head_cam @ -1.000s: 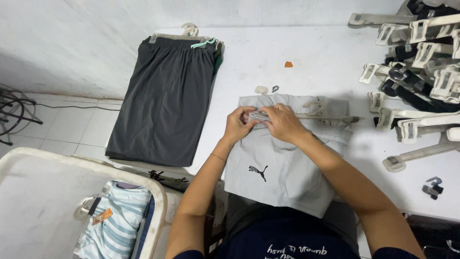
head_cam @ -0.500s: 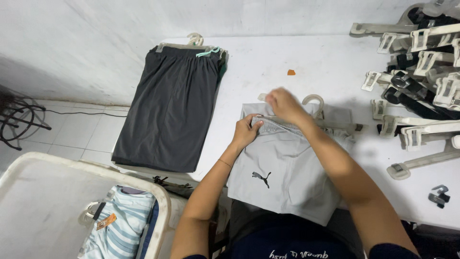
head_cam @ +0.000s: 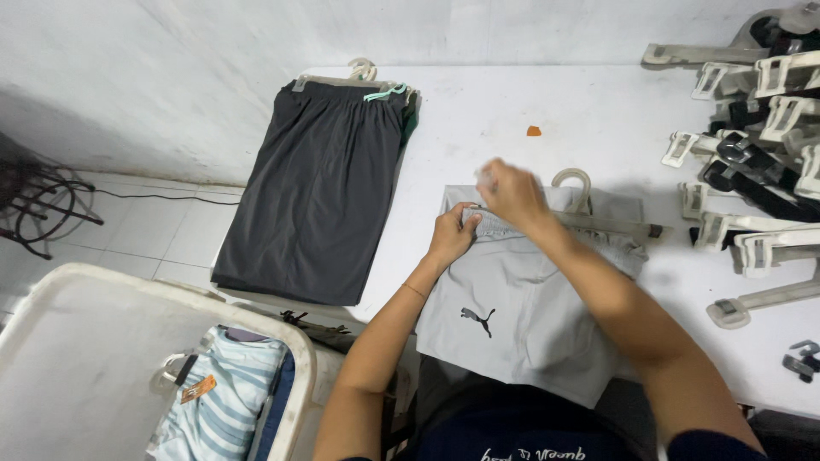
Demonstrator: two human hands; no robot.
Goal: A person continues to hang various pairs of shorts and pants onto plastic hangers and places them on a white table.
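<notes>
Since half a second ago the right hand (head_cam: 511, 192) has drifted left along the top edge of the light grey shorts (head_cam: 521, 312), away from the hook of the pale clip hanger (head_cam: 598, 218), and it blurs slightly; its fingers look curled, but I cannot tell whether they hold anything. Beside it, the left hand (head_cam: 451, 235) is closed in a pinch on the waistband, seemingly pinning the cloth so the band lies straight under the hanger's bar. These shorts lie flat near the front edge of the white table (head_cam: 478, 119), leg hems toward the person, hanger across the waist. Dark grey shorts (head_cam: 320, 192), already on their own hanger, rest flat at the table's left side, reaching the far wall. Spare clip hangers (head_cam: 760, 128) are piled at the right, within reach. A small orange scrap (head_cam: 533, 131) sits on bare tabletop. Down on the left stands a white bin (head_cam: 94, 358) holding striped folded garments (head_cam: 218, 397), over pale floor tiles (head_cam: 171, 230).
</notes>
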